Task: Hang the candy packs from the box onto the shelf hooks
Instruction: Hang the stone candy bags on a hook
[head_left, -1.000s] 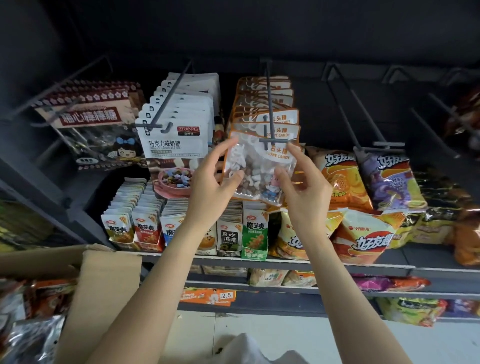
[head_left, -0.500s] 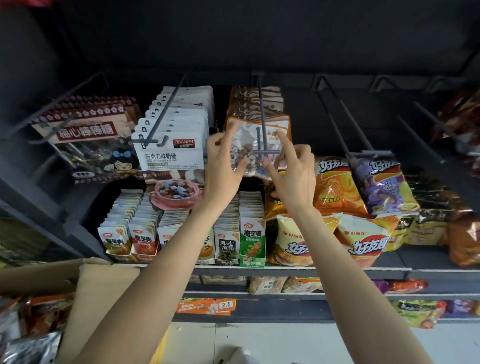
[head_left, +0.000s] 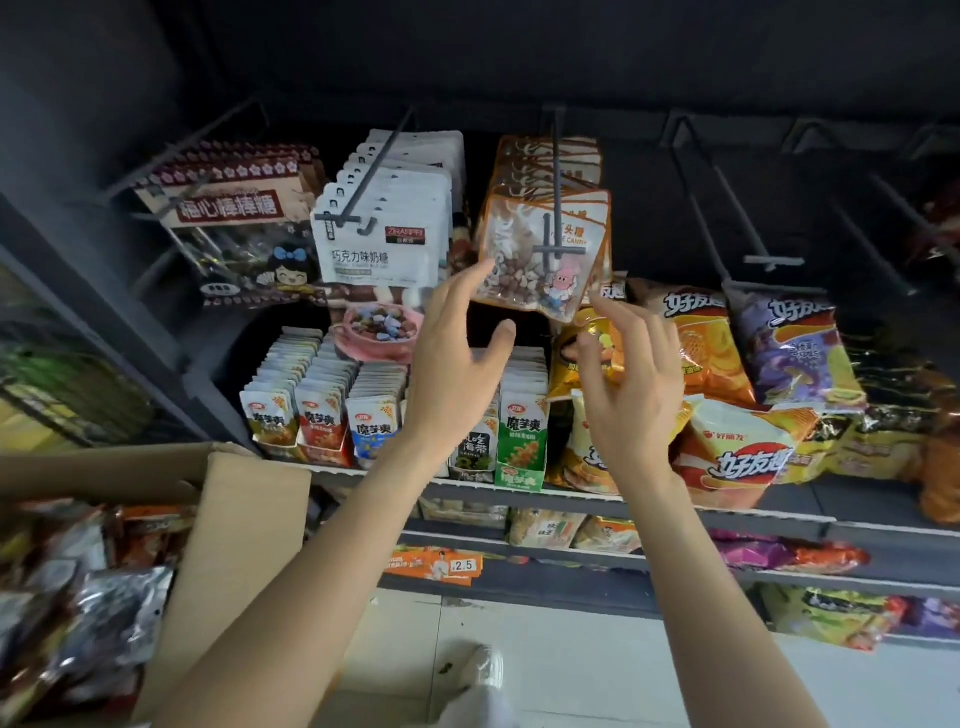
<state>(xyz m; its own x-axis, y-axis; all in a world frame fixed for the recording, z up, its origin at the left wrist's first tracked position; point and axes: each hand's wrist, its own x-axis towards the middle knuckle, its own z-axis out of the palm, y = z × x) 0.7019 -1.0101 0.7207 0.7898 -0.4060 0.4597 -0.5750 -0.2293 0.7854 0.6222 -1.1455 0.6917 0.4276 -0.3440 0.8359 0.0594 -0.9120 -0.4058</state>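
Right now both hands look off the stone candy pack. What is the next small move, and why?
Probably reach the left hand down to the cardboard box for another pack. The stone candy pack hangs on the hook at the front of its row, both hands are open below it with the right hand holding nothing, and the box at lower left holds more packs.

Clear orange-edged candy pack (head_left: 540, 254) of pebble sweets, tilted, hanging foremost on the dark shelf hook (head_left: 557, 208)
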